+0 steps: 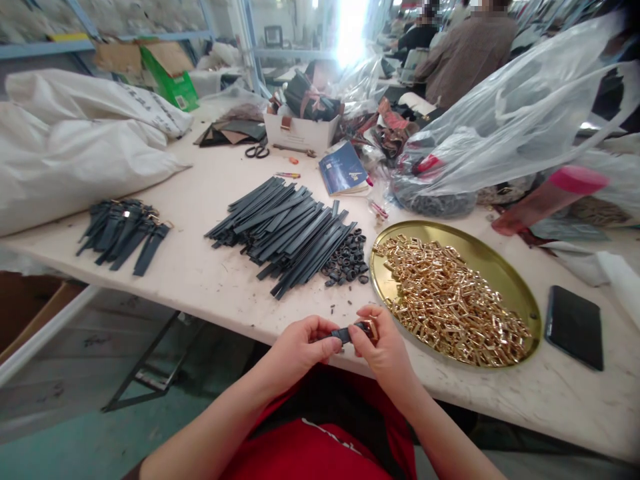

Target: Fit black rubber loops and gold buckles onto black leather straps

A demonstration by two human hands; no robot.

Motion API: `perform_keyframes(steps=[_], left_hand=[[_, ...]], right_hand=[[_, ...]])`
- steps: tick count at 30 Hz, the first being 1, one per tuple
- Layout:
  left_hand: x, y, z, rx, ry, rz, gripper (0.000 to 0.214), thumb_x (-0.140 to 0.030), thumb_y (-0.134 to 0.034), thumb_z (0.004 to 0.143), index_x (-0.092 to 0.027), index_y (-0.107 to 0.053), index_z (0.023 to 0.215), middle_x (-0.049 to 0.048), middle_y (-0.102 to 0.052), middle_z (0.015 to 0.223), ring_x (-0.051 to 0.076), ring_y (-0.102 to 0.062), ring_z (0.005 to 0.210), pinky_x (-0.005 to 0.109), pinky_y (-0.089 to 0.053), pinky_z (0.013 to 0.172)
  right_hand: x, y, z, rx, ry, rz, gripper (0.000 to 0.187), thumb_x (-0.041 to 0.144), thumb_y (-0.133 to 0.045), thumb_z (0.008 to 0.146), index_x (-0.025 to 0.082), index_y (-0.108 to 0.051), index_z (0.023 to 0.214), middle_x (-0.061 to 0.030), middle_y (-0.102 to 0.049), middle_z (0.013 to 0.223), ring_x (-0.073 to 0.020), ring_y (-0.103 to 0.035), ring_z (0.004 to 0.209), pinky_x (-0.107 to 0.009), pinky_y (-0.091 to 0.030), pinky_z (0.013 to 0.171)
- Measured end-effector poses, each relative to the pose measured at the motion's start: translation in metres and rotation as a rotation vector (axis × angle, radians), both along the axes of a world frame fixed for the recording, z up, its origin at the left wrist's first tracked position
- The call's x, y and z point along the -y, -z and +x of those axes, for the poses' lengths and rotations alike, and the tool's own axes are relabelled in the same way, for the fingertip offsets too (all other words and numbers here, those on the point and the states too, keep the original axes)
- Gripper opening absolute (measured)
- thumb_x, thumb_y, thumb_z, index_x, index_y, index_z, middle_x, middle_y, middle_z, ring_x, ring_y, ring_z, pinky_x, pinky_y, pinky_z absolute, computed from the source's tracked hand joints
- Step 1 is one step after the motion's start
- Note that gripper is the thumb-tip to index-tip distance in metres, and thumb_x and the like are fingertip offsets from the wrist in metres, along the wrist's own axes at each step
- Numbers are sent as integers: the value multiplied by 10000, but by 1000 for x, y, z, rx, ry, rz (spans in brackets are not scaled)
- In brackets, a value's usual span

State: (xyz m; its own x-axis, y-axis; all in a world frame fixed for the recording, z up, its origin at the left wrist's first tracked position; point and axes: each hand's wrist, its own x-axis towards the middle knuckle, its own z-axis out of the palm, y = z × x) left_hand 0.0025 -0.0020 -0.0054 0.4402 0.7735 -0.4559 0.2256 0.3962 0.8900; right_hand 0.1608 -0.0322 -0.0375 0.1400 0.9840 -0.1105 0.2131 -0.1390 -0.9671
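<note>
Though dark, strap [342, 335] between fingers [328, 347]

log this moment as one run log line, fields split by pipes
left hand: pinching dark strap | right hand: pinching same strap near gold buckle | ahead: strip pile | right: tray holding buckles

Buckles [453, 300] in tray [483, 257], right of loops [349, 261]; straps [285, 233] left.

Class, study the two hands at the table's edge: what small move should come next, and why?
Perhaps draw the dark strap snug against the gold buckle: the left hand pinches the strap, the right hand grips it near the buckle, and the buckled straps piled at left show that pairing.
</note>
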Motion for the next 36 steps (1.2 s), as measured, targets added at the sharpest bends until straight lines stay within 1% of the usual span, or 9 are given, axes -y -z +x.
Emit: perform_keyframes(steps=[4, 8, 11, 18, 24, 28, 32, 34, 36], left_hand=[[-1, 11, 2, -1, 15, -96, 200, -255, -618, 662, -134, -577, 816, -17, -608, 643, 103, -544, 579, 219, -418, 581], [1, 19, 6, 31, 26, -145, 195, -239, -631, 643, -143, -575, 803, -24, -614, 641, 100, -556, 564, 216, -423, 572], [-1, 15, 7, 26, 70, -131, 252, -236, -632, 643, -149, -574, 873, -39, -598, 618, 98, -555, 544, 212, -417, 556], [-15, -6, 2, -114, 214, 33, 404, -221, -555, 691, -164, -529, 1090, -24, -608, 673, 133, -574, 644, 222, -415, 592], [-22, 0, 10, -268, 364, 310, 468, -191, -456, 745, -181, -455, 1212, 35, -665, 808, 182, -589, 774, 268, -417, 692], [-23, 7, 20, -352, 437, 373, 521, -197, -407, 782, -139, -361, 1297, 85, -665, 938, 210, -586, 878, 297, -422, 758], [-33, 8, 21, -391, 493, 442, 551, -203, -408, 805, -148, -285, 1339, 61, -671, 950, 190, -597, 878, 275, -438, 745], [-49, 4, 17, -486, 503, 581, 478, -262, -439, 818, -184, -379, 1286, 44, -667, 958, 182, -595, 885, 266, -438, 754], [-71, 1, 11, -743, 427, 804, 318, -310, -422, 843, -195, -542, 1114, 53, -649, 962, 190, -584, 898, 282, -430, 779]], right_hand=[[5, 3, 7, 224, -241, 101, 99, 284, -454, 821, 203, -510, 810, 25, -529, 642, -107, -475, 547, -227, -369, 504], [6, 1, 13, 319, -373, 71, 99, 276, -431, 842, 209, -504, 835, 17, -559, 674, -120, -495, 581, -233, -373, 526], [5, -2, 15, 310, -450, 31, 106, 282, -426, 851, 212, -503, 831, 21, -563, 679, -125, -502, 593, -236, -378, 543], [3, 8, 6, 128, -270, 96, 198, 311, -349, 892, 203, -490, 980, -34, -589, 857, -155, -562, 791, -254, -439, 671], [-2, 20, 3, 82, -254, 132, 217, 309, -343, 893, 197, -482, 1016, -45, -605, 866, -158, -589, 776, -268, -463, 691], [-5, 27, 6, 202, -256, 118, 250, 323, -319, 897, 192, -458, 1057, -44, -621, 835, -159, -603, 703, -266, -461, 627], [-11, 34, 9, 331, -262, 142, 270, 316, -306, 898, 183, -446, 1087, -41, -631, 796, -167, -606, 670, -273, -445, 597], [-16, 35, 11, 438, -212, 188, 253, 309, -325, 890, 179, -479, 1043, -56, -633, 819, -190, -601, 733, -302, -438, 648], [-22, 36, 13, 579, -146, 235, 213, 314, -377, 869, 182, -527, 944, -67, -629, 836, -218, -583, 792, -340, -416, 700]])
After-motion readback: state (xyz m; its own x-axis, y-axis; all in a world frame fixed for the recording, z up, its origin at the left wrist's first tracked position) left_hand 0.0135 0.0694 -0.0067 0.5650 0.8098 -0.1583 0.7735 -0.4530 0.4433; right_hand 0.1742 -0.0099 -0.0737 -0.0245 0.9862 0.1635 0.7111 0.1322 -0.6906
